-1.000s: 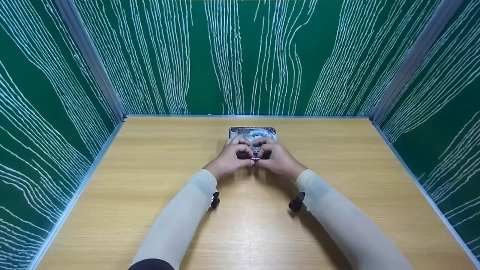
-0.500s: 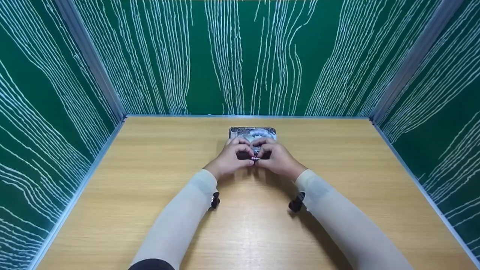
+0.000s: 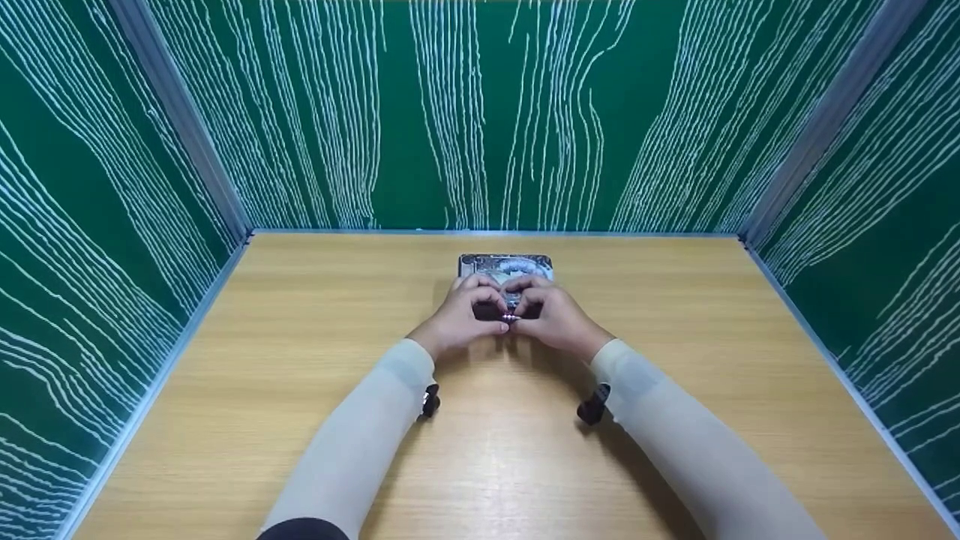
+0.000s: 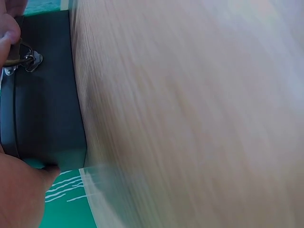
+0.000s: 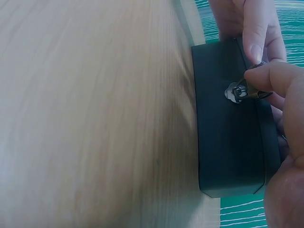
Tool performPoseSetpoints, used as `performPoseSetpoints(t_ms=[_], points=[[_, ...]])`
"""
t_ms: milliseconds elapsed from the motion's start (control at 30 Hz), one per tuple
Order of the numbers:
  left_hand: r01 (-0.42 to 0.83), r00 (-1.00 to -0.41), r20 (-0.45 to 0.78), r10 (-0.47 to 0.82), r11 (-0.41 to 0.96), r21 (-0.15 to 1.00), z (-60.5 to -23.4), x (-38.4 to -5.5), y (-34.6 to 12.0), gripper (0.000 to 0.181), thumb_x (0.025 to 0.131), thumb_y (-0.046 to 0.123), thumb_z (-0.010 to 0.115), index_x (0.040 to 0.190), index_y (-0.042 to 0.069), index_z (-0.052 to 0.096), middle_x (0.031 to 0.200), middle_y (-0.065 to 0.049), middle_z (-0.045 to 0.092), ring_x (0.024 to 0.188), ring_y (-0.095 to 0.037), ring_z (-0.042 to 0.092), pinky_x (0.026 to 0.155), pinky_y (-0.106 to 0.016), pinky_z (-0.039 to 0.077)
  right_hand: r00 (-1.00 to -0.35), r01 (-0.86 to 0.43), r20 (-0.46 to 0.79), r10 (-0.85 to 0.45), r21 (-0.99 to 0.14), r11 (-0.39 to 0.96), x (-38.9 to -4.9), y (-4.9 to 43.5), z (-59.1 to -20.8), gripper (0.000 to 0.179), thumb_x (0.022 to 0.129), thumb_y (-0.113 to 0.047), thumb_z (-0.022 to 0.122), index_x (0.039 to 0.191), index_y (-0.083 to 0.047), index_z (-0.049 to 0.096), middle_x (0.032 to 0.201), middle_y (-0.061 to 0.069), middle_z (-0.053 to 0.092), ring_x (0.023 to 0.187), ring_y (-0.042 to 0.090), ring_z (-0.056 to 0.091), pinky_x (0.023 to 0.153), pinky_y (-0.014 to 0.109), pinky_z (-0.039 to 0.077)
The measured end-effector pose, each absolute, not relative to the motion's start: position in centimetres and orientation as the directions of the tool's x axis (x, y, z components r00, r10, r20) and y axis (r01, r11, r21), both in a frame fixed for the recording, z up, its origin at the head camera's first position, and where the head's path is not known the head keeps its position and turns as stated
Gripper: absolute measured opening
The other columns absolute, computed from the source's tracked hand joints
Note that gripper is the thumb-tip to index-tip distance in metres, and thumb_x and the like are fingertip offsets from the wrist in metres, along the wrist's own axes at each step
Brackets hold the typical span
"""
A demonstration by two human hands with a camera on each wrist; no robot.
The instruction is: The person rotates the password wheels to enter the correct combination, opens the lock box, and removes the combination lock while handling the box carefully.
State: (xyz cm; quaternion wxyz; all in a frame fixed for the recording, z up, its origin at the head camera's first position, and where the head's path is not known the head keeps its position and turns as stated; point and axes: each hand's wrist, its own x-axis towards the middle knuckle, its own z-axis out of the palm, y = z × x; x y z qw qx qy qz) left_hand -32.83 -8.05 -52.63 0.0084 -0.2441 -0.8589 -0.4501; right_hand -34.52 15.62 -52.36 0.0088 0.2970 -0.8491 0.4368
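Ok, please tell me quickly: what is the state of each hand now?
Left hand: closed, holding the metal clasp.
Right hand: closed, pinching the same metal clasp.

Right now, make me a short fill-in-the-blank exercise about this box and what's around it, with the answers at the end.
Of the near and far sides of the box, the clasp is on the ____ side.
With the left hand's grip and right hand's grip at the clasp, grips there number ____.
Behind the table, the back wall has white lines on ____.

Missing words: near; two; green.
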Motion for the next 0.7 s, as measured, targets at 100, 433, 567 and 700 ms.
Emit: performPoseSetpoints(t_ms=[100,433,567,700], points=[[0.427,-0.881,0.236,0.409,0.476,0.768,-52.59,-32.75,-8.0,0.021,0.094,0.018,0.092,0.11,0.01,0.081,0.152,-0.01,0.06,0.155,-0.035,0.04,0.138,-0.056,0.027,-0.824,-0.509,0.272,-0.497,-0.741,0.438,-34.44,15.63,-52.3,0.018,0.09,-0.001,0.092,0.085,-0.008,0.076,0.147,0.009,0.072,0.148,0.036,0.061,0.136,0.05,0.041],[0.419,-0.884,0.234,0.405,0.465,0.78,-52.68,-32.73,-7.93,0.015,0.097,0.016,0.09,0.107,0.007,0.082,0.152,-0.011,0.06,0.156,-0.035,0.04,0.138,-0.055,0.028,-0.811,-0.534,0.291,-0.507,-0.721,0.44,-34.47,15.64,-52.33,0.018,0.088,-0.001,0.092,0.084,-0.008,0.076,0.147,0.01,0.072,0.146,0.037,0.062,0.134,0.053,0.041],[0.416,-0.885,0.232,0.403,0.462,0.783,-52.67,-32.71,-7.93,0.014,0.098,0.016,0.089,0.107,0.007,0.083,0.151,-0.01,0.06,0.155,-0.034,0.04,0.138,-0.054,0.028,-0.815,-0.529,0.285,-0.503,-0.721,0.448,-34.43,15.67,-52.34,0.018,0.089,-0.002,0.093,0.084,-0.009,0.076,0.147,0.008,0.072,0.147,0.036,0.061,0.135,0.053,0.04],[0.42,-0.884,0.236,0.405,0.462,0.781,-52.62,-32.66,-7.97,0.014,0.098,0.016,0.089,0.108,0.007,0.083,0.151,-0.011,0.06,0.154,-0.034,0.04,0.137,-0.055,0.029,-0.82,-0.52,0.279,-0.5,-0.729,0.446,-34.43,15.67,-52.37,0.018,0.088,-0.001,0.093,0.085,-0.009,0.076,0.147,0.008,0.072,0.149,0.036,0.061,0.137,0.053,0.038]])
